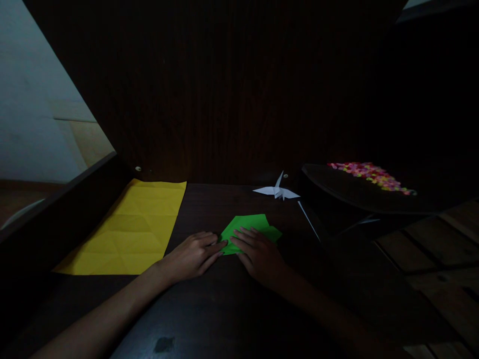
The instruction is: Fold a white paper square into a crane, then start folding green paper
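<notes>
A green sheet of folded paper (258,222) lies on the dark table in front of me, its right side coming to a point. At its left corner, my left hand (196,253) has its fingers bent and closed on the paper's edge. My right hand (256,253) rests on top of the sheet with its fingers stretched out and slightly apart, pressing it flat. Part of the paper is hidden under the right hand. Beyond it, near the back panel, stands a white origami crane (277,191) with wings spread.
A creased yellow paper sheet (138,229) lies at the left, beside a raised dark side board (60,204). A thin white strip (309,220) is right of the crane. Small pink, red and yellow pieces (370,174) show at the right. A tall dark panel (224,89) closes the back.
</notes>
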A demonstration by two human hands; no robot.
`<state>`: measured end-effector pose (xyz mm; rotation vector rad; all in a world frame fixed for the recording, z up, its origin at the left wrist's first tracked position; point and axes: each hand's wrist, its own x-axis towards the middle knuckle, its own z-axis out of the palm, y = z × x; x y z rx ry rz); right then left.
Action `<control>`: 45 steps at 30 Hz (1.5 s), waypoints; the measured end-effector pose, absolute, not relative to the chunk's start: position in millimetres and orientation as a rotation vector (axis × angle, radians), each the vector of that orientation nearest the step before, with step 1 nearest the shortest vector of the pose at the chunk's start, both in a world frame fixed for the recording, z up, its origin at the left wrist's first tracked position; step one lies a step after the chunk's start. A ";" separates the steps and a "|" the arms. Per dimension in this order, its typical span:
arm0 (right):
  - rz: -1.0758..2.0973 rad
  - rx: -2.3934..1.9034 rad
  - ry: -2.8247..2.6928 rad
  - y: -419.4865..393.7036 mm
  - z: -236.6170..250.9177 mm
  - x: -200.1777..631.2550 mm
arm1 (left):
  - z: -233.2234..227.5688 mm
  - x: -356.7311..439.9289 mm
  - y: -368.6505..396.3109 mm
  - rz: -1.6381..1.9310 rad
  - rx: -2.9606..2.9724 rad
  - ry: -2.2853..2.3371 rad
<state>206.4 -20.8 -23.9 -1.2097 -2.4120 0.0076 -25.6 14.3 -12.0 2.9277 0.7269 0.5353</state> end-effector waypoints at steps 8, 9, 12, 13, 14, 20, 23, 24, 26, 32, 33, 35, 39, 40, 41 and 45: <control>-0.128 -1.065 -2.350 -19.4 -24.1 210.8 | -7.8 -26.0 16.3 0.562 2.814 0.727; -0.177 -1.026 -2.319 -19.9 -21.4 210.7 | -6.8 -26.0 16.5 0.574 2.784 0.731; -0.308 -0.977 -2.214 -21.7 -9.6 209.6 | -5.0 -25.8 17.4 0.600 2.689 0.759; -0.328 -0.992 -2.189 -22.1 -5.5 209.2 | -4.7 -25.7 17.7 0.609 2.659 0.767; -0.346 -1.002 -2.175 -22.3 -2.0 209.0 | -4.6 -25.7 18.0 0.617 2.632 0.773; -0.361 -1.023 -2.157 -18.0 0.6 211.5 | -4.3 -25.7 20.1 0.651 2.555 0.761; -0.356 -1.017 -2.180 -15.4 -3.9 213.4 | -3.9 -25.4 21.1 0.635 2.548 0.746; -0.357 -1.010 -2.193 -14.7 -5.3 214.0 | -3.9 -25.2 21.3 0.632 2.550 0.745; -0.354 -1.002 -2.223 -14.0 -8.0 214.6 | -4.6 -24.7 21.2 0.631 2.554 0.747; -0.303 -1.036 -2.296 -15.9 -14.1 210.8 | -10.8 -23.8 19.2 0.691 2.554 0.773; -0.296 -1.028 -2.306 -16.6 -14.3 209.5 | -11.5 -23.8 18.9 0.699 2.555 0.774; -0.287 -1.008 -2.316 -18.2 -14.0 207.0 | -12.1 -23.8 18.2 0.705 2.559 0.773; -0.266 -0.990 -2.297 -20.7 -14.0 204.0 | -10.5 -23.5 17.2 0.716 2.582 0.763; -0.259 -0.987 -2.300 -21.0 -14.7 203.7 | -10.0 -23.3 17.1 0.722 2.595 0.755; -0.251 -0.985 -2.309 -21.2 -15.8 203.6 | -9.7 -23.2 17.0 0.729 2.612 0.748; -0.196 -1.002 -2.328 -21.2 -19.9 203.6 | -9.8 -22.8 16.9 0.759 2.682 0.724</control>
